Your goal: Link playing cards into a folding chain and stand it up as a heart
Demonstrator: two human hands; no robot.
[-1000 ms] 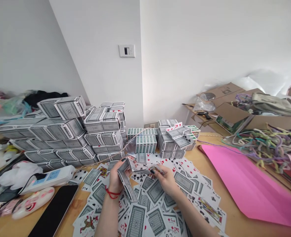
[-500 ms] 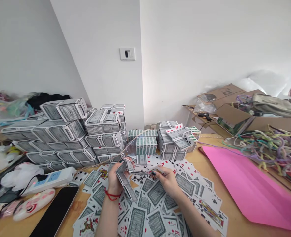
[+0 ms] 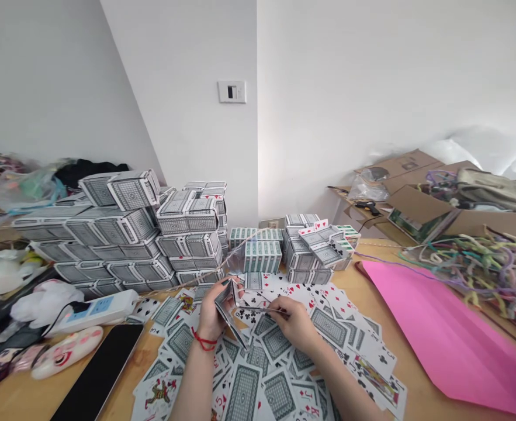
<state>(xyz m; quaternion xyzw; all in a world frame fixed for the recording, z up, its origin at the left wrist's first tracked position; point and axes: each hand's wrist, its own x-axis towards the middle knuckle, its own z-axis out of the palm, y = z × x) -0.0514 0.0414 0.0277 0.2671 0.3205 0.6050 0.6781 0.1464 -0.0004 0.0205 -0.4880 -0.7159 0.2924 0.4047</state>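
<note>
Folded playing cards (image 3: 230, 317) joined at an angle are gripped in my left hand (image 3: 213, 313), which wears a red string bracelet. My right hand (image 3: 293, 320) pinches the edge of a playing card (image 3: 260, 309), seen nearly edge-on, whose far end meets the folded cards. Beneath both hands lies a wide spread of loose playing cards (image 3: 241, 390), some face up and some face down. Behind them stand several blocks built of folded cards, among them a green-striped block (image 3: 263, 256) and a grey stack (image 3: 187, 248).
At left lie a black phone (image 3: 97, 374), a power strip (image 3: 95, 311) and a white pouch (image 3: 67, 352). Pink paper (image 3: 442, 333) covers the right side, beside tangled colourful yarn (image 3: 489, 266). A glue gun (image 3: 367, 207) and a cardboard box (image 3: 419, 213) are farther back.
My left hand has turned the folded cards so they show more edge-on. The card in my right hand has tilted flatter. The whole view has shifted slightly.
</note>
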